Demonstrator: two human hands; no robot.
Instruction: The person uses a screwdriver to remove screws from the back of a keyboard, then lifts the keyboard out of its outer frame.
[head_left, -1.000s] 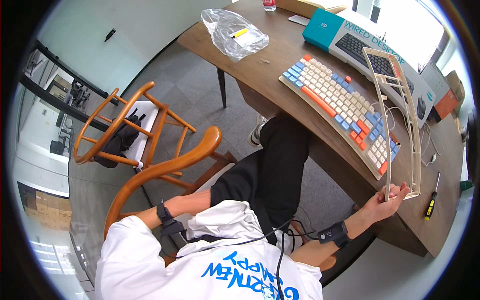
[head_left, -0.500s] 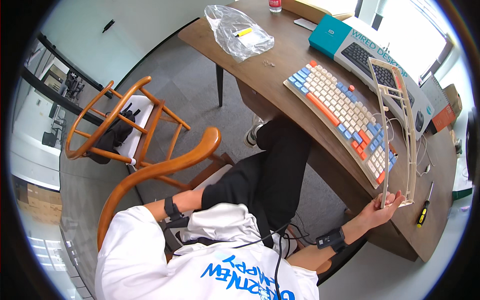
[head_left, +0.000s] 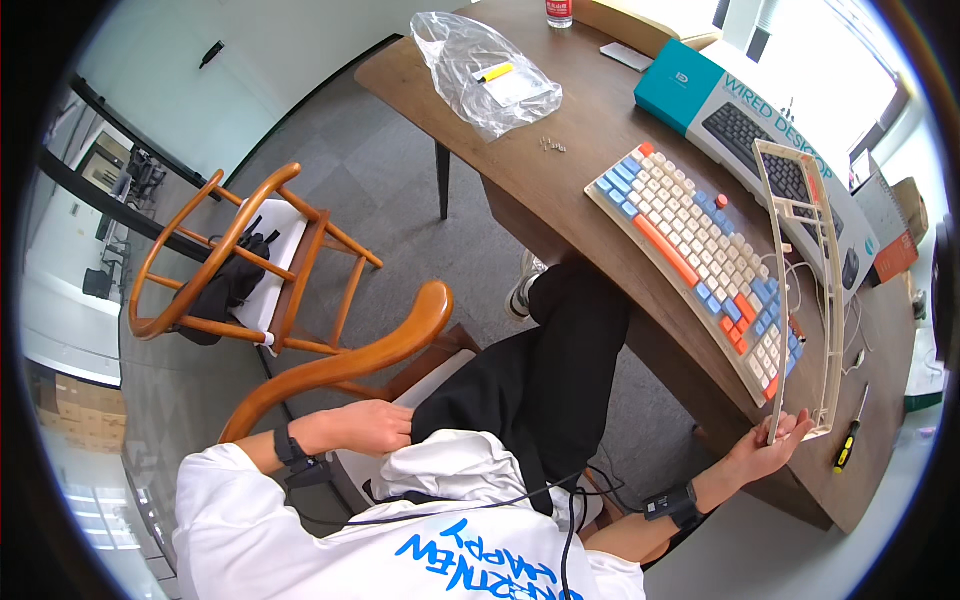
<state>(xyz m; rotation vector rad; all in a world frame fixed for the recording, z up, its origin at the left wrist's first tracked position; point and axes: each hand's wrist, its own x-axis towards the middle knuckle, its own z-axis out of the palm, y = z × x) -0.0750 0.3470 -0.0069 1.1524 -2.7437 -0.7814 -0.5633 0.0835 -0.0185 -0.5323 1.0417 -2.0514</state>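
Observation:
My right hand [head_left: 768, 452] is closed around the near end of a long cream plastic keyboard frame [head_left: 832, 330], which stands tilted up over the right side of the table. Left of the frame, partly behind it, lies a keyboard [head_left: 690, 225] with cream, blue and orange keycaps, its red knob at the far edge. My left hand [head_left: 372, 428] rests low beside my left thigh, against the black trousers [head_left: 470, 400]. Its fingertips are hidden by the cloth, so I cannot see whether it holds anything.
A yellow-black screwdriver [head_left: 851, 432] lies right of the frame. Beyond the keyboard stands a teal-and-grey keyboard box [head_left: 690, 90]. Small screws [head_left: 552, 146] and a clear plastic bag [head_left: 455, 70] lie far left on the table [head_left: 590, 130]. A wooden chair [head_left: 300, 250] stands left.
My left hand has drawn back leftward, from hidden at the black trousers to mostly visible beside them. My right hand keeps its hold on the frame. The whole view has shifted slightly.

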